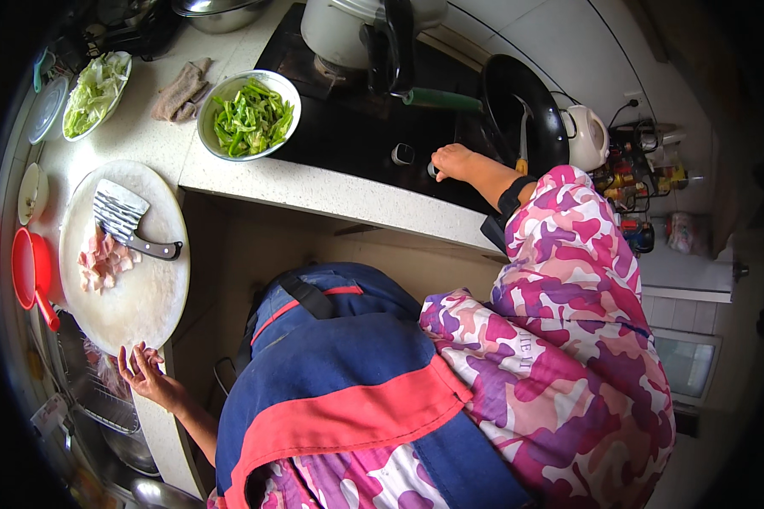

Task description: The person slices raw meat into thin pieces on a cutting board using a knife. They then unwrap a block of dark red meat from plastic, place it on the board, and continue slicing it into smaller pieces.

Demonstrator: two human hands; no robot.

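Observation:
My right hand reaches over the black gas stove, its fingers closed around a control knob. A second knob sits just left of it. Behind my forearm, a black wok holds a metal utensil with a yellowish handle. My left hand is empty, fingers apart and slightly curled, by the near rim of a round cutting board. On that board lie a cleaver with a black handle and a small heap of sliced pale pink meat.
A bowl of cut green peppers stands beside the stove, near a brown cloth and a plate of shredded greens. A pressure cooker occupies the back burner. Left of the board are a red ladle and a sink rack.

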